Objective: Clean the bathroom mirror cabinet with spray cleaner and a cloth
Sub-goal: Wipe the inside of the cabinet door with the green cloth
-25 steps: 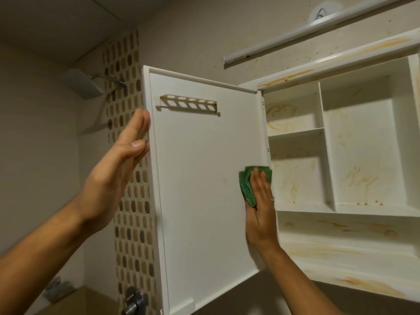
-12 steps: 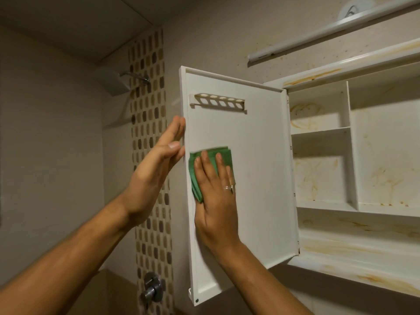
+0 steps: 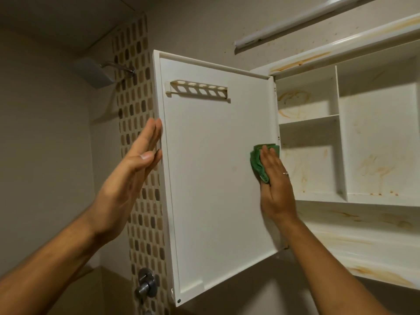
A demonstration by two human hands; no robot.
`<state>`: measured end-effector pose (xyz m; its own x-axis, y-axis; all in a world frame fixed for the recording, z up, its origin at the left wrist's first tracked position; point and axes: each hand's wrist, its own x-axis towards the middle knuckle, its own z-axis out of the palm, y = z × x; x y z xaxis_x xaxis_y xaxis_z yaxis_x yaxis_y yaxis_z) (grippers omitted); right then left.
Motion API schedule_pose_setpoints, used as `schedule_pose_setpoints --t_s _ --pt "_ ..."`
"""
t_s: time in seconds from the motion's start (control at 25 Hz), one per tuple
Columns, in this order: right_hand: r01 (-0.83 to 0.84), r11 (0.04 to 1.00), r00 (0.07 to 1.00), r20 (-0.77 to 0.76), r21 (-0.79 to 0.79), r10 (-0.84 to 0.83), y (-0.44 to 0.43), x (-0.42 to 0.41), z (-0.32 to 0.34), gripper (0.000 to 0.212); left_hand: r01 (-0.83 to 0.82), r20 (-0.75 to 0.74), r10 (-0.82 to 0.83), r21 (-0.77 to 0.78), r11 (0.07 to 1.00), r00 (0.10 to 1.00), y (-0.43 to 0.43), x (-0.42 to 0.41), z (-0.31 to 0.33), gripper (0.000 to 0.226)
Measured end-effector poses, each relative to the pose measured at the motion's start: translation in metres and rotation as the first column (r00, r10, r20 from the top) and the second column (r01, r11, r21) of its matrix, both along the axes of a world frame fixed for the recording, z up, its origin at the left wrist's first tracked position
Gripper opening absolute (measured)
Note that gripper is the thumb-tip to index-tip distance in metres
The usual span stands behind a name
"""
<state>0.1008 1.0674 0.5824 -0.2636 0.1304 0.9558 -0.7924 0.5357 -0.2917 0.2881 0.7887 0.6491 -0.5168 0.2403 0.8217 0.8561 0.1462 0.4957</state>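
The white cabinet door (image 3: 211, 178) stands swung open to the left, its inner face toward me. My right hand (image 3: 275, 178) presses a folded green cloth (image 3: 256, 162) flat against that inner face near the hinge side, fingers straight. My left hand (image 3: 134, 173) braces the door's outer free edge with straight fingers. The open cabinet (image 3: 341, 196) to the right shows white shelves with orange-brown stains. No spray bottle is in view.
A slotted holder (image 3: 197, 88) sits near the door's top. A tube light (image 3: 295, 21) runs above the cabinet. A shower head (image 3: 95, 73), a mosaic tile strip (image 3: 136, 110) and a metal valve (image 3: 145, 285) are on the left wall.
My right hand has swept the cloth from the door's left edge back to the hinge side. My left hand stays on the door's outer edge.
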Motion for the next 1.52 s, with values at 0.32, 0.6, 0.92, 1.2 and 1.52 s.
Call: schedule_pose_setpoints --t_s 0.32,0.6,0.92,1.2,1.52 --pt "0.026 0.993 0.992 0.123 -0.118 -0.012 -0.03 0.022 -0.087 0.065 -0.066 0.007 0.067 -0.029 0.997 0.998 0.007 0.002 0.0 0.087" --pt "-0.049 0.984 0.994 -0.09 0.173 0.066 -0.157 0.113 -0.024 0.074 -0.097 0.054 0.1 -0.064 0.993 0.994 0.006 0.013 0.003 0.089" --pt "0.098 0.877 0.969 -0.246 0.47 0.024 -0.093 0.074 -0.073 0.068 -0.135 0.039 0.139 -0.09 0.987 0.99 0.002 0.013 -0.025 0.084" --pt "0.001 1.0 0.998 0.06 0.018 -0.002 -0.003 0.005 -0.048 0.076 -0.137 0.028 0.142 -0.124 0.983 0.99 0.001 0.008 -0.025 0.083" --pt "0.007 0.985 0.981 0.19 -0.171 0.026 -0.066 0.047 -0.118 0.074 -0.174 0.052 0.181 -0.113 0.978 0.982 0.01 0.013 -0.025 0.091"
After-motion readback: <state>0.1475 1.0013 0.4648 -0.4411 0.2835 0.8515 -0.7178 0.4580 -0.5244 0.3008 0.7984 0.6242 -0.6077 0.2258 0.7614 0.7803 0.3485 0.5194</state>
